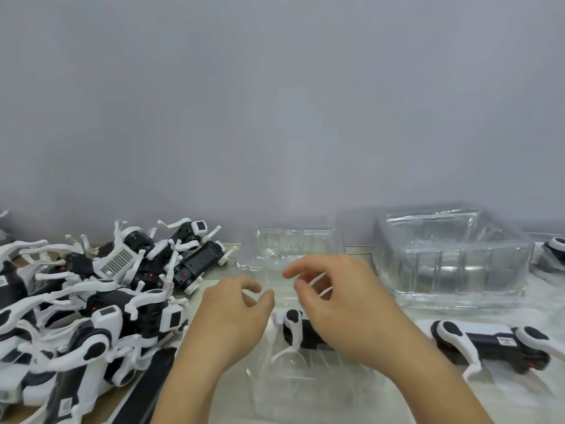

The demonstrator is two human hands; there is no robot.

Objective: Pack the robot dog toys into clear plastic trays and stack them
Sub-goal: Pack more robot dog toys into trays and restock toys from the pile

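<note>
A clear plastic tray lies on the counter directly before the person, and serves as the landmark here; a black-and-white robot dog toy lies on its side inside it, white legs bent, partly hidden by the right hand; the left hand hovers over the tray's left part, thumb and forefinger curled close together, though whether they pinch the thin plastic I cannot tell; the right hand hangs above the tray's middle with fingers loosely curled, holding nothing visible; right of the tray and farther back stands a stack of empty clear trays; just right of the tray, a second dog lies flat in clear packaging; left of the tray, a heap of loose dogs lies tangled, legs upward.
</note>
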